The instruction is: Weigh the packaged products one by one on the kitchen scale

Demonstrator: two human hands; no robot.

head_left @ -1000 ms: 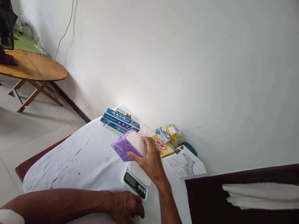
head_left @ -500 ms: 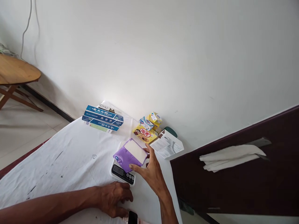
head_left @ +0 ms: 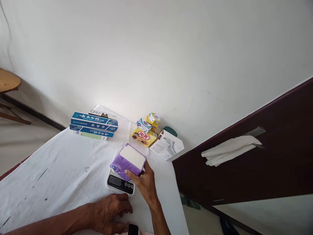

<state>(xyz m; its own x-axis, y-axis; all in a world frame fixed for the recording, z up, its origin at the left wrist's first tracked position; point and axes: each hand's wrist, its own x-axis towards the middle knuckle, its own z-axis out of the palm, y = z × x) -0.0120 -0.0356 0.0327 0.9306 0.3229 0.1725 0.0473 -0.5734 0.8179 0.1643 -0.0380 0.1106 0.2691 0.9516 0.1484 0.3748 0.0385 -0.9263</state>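
Note:
My right hand (head_left: 146,184) grips the right end of a purple and white soft pack (head_left: 129,161), perhaps tissues, with the thumb on its near side. The pack is over a white kitchen scale (head_left: 119,183), covering most of its platform; the dark display and round buttons show in front. My left hand (head_left: 111,210) rests on the cloth just below the scale, fingers loosely bent and apart from the thumb, holding nothing. Its thumb tip lies beside a small dark-screened device (head_left: 133,229), partly cut off by the bottom edge.
Blue toothpaste boxes (head_left: 94,122) lie stacked at the table's far left. Behind the scale stand a yellow snack box (head_left: 143,137), small soap boxes (head_left: 143,125) and a white printed carton (head_left: 167,146). A white cloth (head_left: 66,169) covers the table; the wall (head_left: 156,65) rises behind.
The view has shifted, so the table's things sit further left. My right hand has closed in firmer around the pack's end, and the pack stays over the scale. My left hand keeps its place.

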